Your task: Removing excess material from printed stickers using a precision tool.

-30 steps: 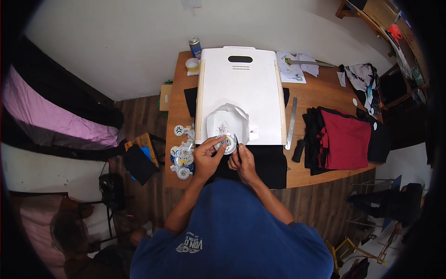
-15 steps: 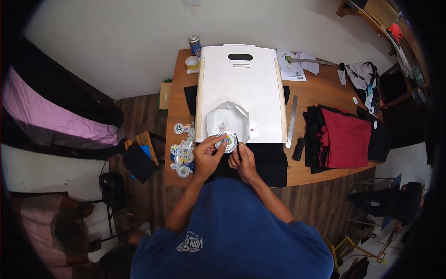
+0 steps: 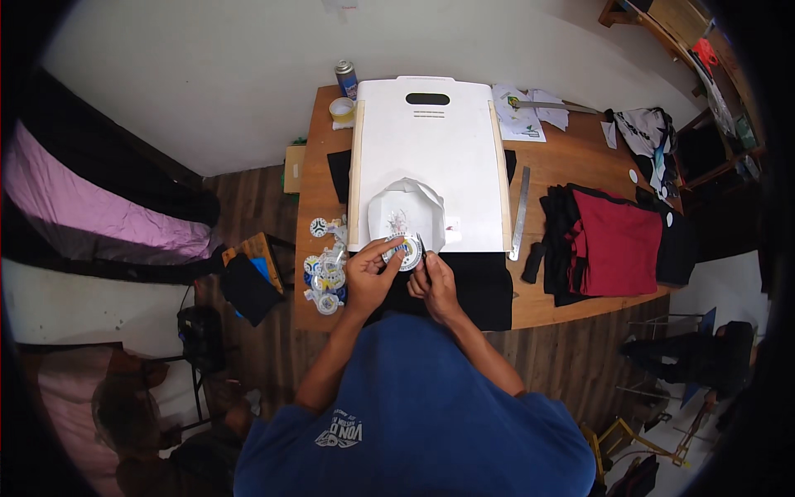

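My left hand (image 3: 370, 280) pinches a round white printed transfer (image 3: 410, 258), with a ring pattern and a coloured centre, between thumb and fingers. At its right edge, my right hand (image 3: 437, 286) grips a slim dark pointed tool (image 3: 422, 246), its tip upward against the transfer; its exact kind is too small to tell. Both hands are over black cloth (image 3: 480, 290) at the near edge of a white board (image 3: 431, 153). Just beyond them, a folded white paper tray (image 3: 431, 217) sits on the board, with small scraps (image 3: 398, 222) inside.
Several round transfers (image 3: 329, 273) lie in a loose pile at the table's left. A metal ruler (image 3: 520, 214) and folded red and black garments (image 3: 617, 248) are at the right. A spray can (image 3: 346, 79) and a small tub (image 3: 342, 109) stand far left.
The view has shifted very slightly. Both hands stay in nearly the same place, holding the transfer and the tool; the transfer appears slightly turned.
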Tool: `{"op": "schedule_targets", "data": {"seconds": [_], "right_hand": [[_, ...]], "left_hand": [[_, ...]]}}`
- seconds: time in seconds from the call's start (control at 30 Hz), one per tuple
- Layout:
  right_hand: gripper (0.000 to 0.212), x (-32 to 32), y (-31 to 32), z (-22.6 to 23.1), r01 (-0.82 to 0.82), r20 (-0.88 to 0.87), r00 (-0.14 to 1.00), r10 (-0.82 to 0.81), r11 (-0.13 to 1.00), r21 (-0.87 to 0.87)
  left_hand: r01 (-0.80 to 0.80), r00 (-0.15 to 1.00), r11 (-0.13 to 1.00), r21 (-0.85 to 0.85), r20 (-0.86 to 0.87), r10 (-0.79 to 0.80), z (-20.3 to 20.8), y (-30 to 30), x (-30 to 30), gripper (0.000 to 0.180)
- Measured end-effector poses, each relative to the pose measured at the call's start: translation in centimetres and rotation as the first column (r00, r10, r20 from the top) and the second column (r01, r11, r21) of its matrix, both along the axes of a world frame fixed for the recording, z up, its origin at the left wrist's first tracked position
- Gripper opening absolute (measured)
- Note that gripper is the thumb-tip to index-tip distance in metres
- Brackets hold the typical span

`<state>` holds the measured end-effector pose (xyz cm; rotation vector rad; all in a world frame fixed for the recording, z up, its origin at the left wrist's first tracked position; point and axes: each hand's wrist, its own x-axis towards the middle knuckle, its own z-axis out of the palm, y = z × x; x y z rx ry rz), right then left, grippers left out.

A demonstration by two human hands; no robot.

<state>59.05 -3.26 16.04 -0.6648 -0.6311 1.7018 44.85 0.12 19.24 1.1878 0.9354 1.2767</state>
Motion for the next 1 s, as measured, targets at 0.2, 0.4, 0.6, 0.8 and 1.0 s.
{"op": "schedule_targets", "data": {"seconds": [0.2,0.4,0.6,0.8,1.0], "right_hand": [[0.032,-0.03,-0.19,0.00,0.024,-0.012,1.000,-0.024,1.000,-0.002],[0.032,0.36,-0.39,-0.27,0.009,-0.030,1.000,-0.009,1.000,-0.014],[0.031,0.62,-0.45,-0.44,-0.004,-0.024,1.000,0.005,1.000,0.008],[0.035,0.82,-0.45,-0.39,0.002,0.023,1.000,-0.002,1.000,0.015],[0.035,0.72,-0.23,-0.40,-0.024,0.004,1.000,0.024,1.000,0.001]], "left_hand": [[0.003,1.000,1.000,-0.010,0.004,-0.003,0.34,-0.19,0.13,0.025],[0.010,1.000,1.000,0.006,-0.003,-0.010,-0.12,-0.36,0.24,0.024],[0.017,1.000,1.000,0.006,-0.004,-0.017,-0.04,-0.50,0.59,0.024],[0.024,0.999,1.000,0.005,0.029,-0.025,-0.12,-0.63,0.67,0.024],[0.033,0.999,0.999,-0.018,0.042,-0.033,-0.05,-0.26,0.47,0.024]]}}
